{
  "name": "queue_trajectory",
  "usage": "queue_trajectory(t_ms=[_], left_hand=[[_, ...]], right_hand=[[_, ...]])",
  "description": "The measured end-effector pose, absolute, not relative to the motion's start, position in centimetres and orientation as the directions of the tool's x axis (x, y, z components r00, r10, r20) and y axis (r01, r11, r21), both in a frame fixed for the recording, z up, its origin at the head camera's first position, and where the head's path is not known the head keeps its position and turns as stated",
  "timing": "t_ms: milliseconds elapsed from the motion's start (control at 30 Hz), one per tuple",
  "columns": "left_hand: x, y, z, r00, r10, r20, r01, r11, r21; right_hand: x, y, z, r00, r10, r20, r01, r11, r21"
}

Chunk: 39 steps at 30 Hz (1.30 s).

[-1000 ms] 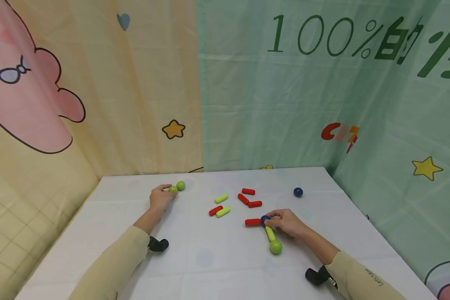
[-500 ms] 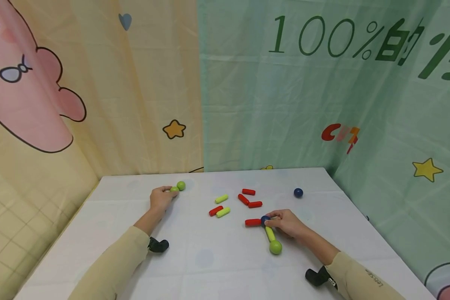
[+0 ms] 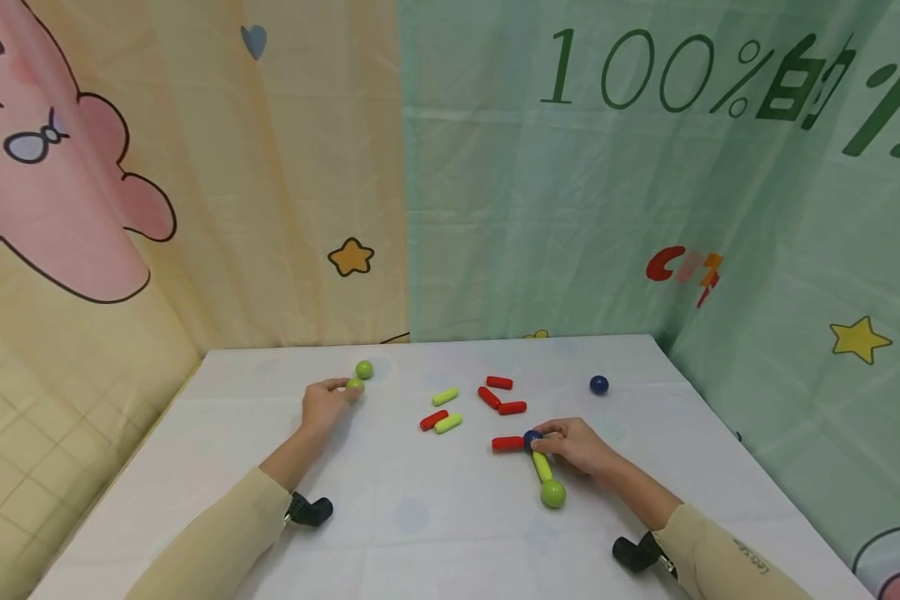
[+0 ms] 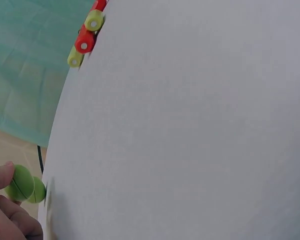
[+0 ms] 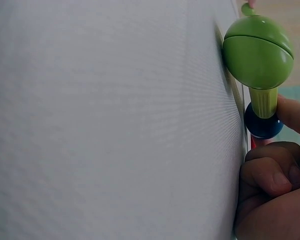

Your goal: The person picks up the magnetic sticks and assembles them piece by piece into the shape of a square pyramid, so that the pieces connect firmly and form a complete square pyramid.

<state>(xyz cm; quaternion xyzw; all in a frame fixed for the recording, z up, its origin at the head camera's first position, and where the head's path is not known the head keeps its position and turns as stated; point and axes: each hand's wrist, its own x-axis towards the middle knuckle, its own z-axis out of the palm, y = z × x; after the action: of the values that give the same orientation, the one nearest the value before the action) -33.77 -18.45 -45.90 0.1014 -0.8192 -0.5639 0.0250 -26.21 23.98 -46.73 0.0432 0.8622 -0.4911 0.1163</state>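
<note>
Behind and to the right of the table hang cloths, a yellow one [image 3: 330, 142] toward eleven o'clock and a green one [image 3: 495, 208] from twelve round to three. The white table [image 3: 390, 467] fills the middle, the person at its six o'clock. A beige left sleeve [image 3: 210, 533] enters from seven o'clock and a right sleeve [image 3: 727, 558] from five.

At ten o'clock, the left hand [image 3: 326, 405] pinches a green ball [image 3: 355, 384] between thumb and finger; whether that ball touches the tabletop I cannot tell. Toward three, the right hand [image 3: 579, 446] has a narrow hold, thumb and finger on the blue ball [image 3: 529, 439] of a joined piece [image 3: 543, 470]. From this ball a red rod [image 3: 507, 444] points to nine o'clock and a lime rod [image 3: 541, 462] to about five, ending in a larger-looking green ball [image 3: 552, 494].

Loose rods lie around twelve: one lime rod [image 3: 446, 397] apart, a red and a lime rod [image 3: 447, 423] side by side, and, toward one, three red rods [image 3: 512, 408].

Smallest are a loose green ball [image 3: 364, 369], just beyond the pinched one toward one o'clock, and a dark blue ball [image 3: 598, 385] near two.
</note>
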Motion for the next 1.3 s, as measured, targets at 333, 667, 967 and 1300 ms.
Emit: queue_trajectory(t_ms=[333,667,967,1300], left_hand=[[-31.8,-15.9,-45.7,-0.992,-0.122,-0.033,-0.079,0.395,0.915],[-29.3,-12.3,-45.8,-0.998,-0.017,-0.059,-0.06,0.424,0.904],[-28.0,-8.9,-46.0,-0.992,0.1,-0.082,-0.032,0.418,0.908],[-27.1,-5.6,-45.8,-0.97,0.214,-0.114,-0.017,0.408,0.913]], right_hand=[[-26.1,24.0,-46.6,-0.969,-0.03,-0.246,0.195,0.521,-0.831],[-26.2,23.9,-46.7,-0.968,-0.029,-0.251,0.201,0.516,-0.832],[-26.3,24.0,-46.7,-0.968,-0.032,-0.248,0.196,0.52,-0.832],[-26.2,23.9,-46.6,-0.97,-0.031,-0.242,0.19,0.525,-0.83]])
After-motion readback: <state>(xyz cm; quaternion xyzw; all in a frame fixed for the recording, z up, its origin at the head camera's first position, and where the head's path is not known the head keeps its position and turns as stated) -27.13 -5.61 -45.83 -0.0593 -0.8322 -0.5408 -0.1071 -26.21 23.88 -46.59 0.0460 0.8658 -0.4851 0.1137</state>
